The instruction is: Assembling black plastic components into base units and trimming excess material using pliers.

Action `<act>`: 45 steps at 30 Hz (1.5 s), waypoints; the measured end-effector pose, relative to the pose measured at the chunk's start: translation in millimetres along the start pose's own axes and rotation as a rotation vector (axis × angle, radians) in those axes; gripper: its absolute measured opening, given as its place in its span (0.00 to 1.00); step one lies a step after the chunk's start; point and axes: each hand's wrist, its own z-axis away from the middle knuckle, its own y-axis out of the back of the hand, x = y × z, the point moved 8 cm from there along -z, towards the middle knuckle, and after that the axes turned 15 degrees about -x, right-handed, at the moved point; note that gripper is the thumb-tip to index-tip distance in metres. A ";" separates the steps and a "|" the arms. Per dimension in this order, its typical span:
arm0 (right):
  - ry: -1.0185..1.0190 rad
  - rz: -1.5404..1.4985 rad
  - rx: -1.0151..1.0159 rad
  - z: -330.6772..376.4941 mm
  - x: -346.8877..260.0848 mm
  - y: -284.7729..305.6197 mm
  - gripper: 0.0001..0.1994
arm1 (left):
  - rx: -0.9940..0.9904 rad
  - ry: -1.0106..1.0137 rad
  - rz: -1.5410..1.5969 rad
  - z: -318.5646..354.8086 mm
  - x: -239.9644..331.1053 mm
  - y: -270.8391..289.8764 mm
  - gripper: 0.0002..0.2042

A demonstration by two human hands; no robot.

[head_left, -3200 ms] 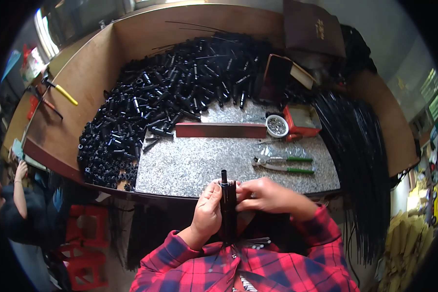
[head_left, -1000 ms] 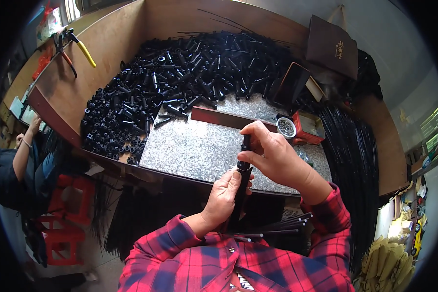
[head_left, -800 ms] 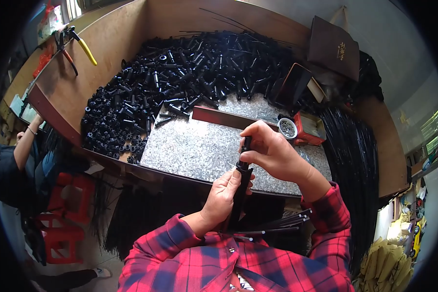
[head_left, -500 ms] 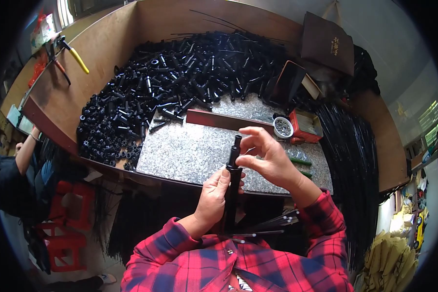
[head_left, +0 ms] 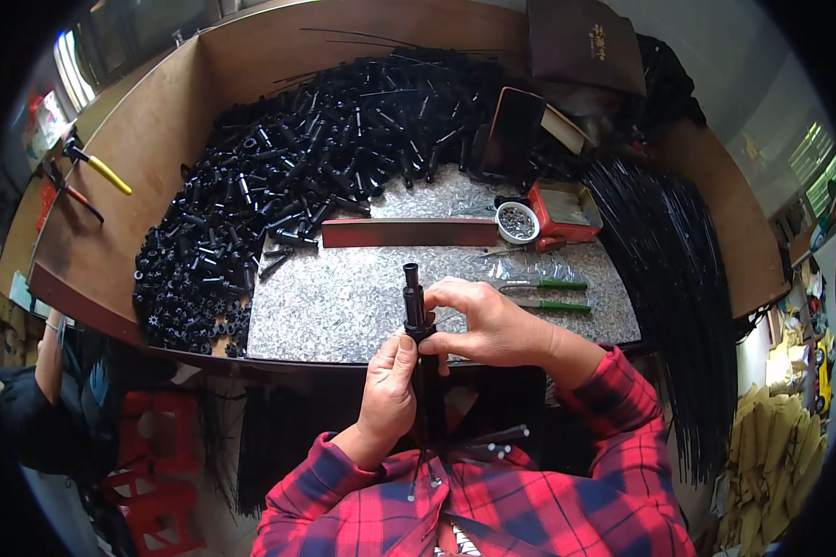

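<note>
In front of my chest a black stepped tube (head_left: 412, 292) stands nearly upright, with a wider collar near its lower end. The thumb and fingers of my left hand (head_left: 390, 381) close round it just below the collar. My right hand (head_left: 478, 320) bends round it from the right, its thumb and forefinger at the collar. Thin black rods (head_left: 503, 434) with pale tips stick out below my hands, over my plaid shirt. My hands partly hide the lower part of the tube.
Many black tubular parts (head_left: 334, 130) heap up behind a speckled board (head_left: 325, 302). A flat bar (head_left: 409, 233), a white cup of small pieces (head_left: 517, 223), a red box (head_left: 567, 212) and green-handled tools (head_left: 562, 285) lie there. Long black rods (head_left: 664, 269) hang at the right.
My right hand has come down from the tube's upper part to its collar, close to my left thumb. The view has shifted a little, and my left hand keeps its hold.
</note>
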 end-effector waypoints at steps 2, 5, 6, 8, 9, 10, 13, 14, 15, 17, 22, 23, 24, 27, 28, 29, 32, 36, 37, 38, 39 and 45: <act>-0.030 -0.024 -0.038 -0.5 1.1 1.0 0.14 | -0.045 -0.002 -0.026 -0.6 0.9 -4.5 0.16; -0.068 -0.110 -0.082 -0.8 6.4 -3.9 0.15 | -0.108 -0.005 -0.052 -0.9 2.3 -5.2 0.17; -0.056 -0.106 -0.035 -0.1 11.2 -4.4 0.16 | -0.113 0.001 -0.054 -1.5 3.5 -6.1 0.17; -0.045 -0.106 0.020 3.3 14.4 -8.0 0.17 | -0.055 0.034 0.001 -1.9 4.2 -3.7 0.18; -0.149 -0.111 0.102 8.0 22.0 -8.2 0.19 | -0.081 0.022 0.045 -1.4 5.3 -2.7 0.19; -0.254 -0.118 0.183 14.4 30.0 -8.2 0.21 | -0.084 0.031 0.040 -0.3 5.1 -2.9 0.19; -0.330 -0.298 0.212 25.9 43.6 -29.8 0.24 | -0.054 -0.003 0.087 4.3 6.4 1.6 0.19; -0.381 -0.486 0.235 31.6 53.3 -42.2 0.23 | -0.055 0.007 0.078 4.6 4.6 2.4 0.19; -0.300 -0.358 0.270 31.7 50.0 -41.4 0.19 | -0.029 -0.006 0.026 4.3 5.7 4.3 0.20; -0.316 -0.578 0.293 37.3 57.3 -59.0 0.17 | -0.010 -0.006 -0.034 3.5 5.3 3.3 0.20; -0.199 -0.898 0.189 34.2 46.2 -76.2 0.07 | 0.010 -0.067 -0.082 1.3 6.2 7.9 0.22; -0.151 -0.892 0.209 31.9 39.7 -73.1 0.08 | 0.010 -0.063 -0.097 2.5 9.1 9.3 0.22; -0.144 -0.899 0.216 32.0 40.4 -73.2 0.08 | -0.023 -0.038 0.002 1.8 6.8 8.7 0.21; -0.141 -0.819 0.227 33.0 40.1 -71.5 0.08 | -0.075 -0.013 0.137 -0.5 3.9 6.2 0.21; -0.127 -0.817 0.223 33.5 37.8 -70.3 0.08 | -0.094 -0.020 0.181 -1.0 3.4 5.3 0.22; -0.113 -0.816 0.220 33.6 36.4 -69.4 0.08 | -0.094 -0.016 0.175 -0.8 2.8 6.8 0.22; -0.096 -0.897 0.231 35.9 38.2 -72.4 0.09 | -0.091 0.053 0.220 2.2 -6.4 11.1 0.25; -0.090 -0.952 0.215 32.8 39.1 -75.4 0.09 | -0.135 0.028 0.193 2.8 -2.4 10.3 0.25; -0.087 -0.964 0.190 31.6 40.2 -77.5 0.10 | -0.144 0.022 0.177 2.5 -1.6 10.5 0.25; -0.084 -0.976 0.163 30.1 40.4 -78.9 0.10 | -0.144 0.022 0.172 1.7 -0.9 11.1 0.25; -0.079 -0.978 0.161 29.6 40.5 -77.2 0.10 | -0.169 0.033 0.172 0.1 -0.5 9.4 0.24; -0.036 -1.041 0.110 25.5 49.0 -75.5 0.11 | -0.215 0.102 0.051 -6.8 -2.9 12.1 0.23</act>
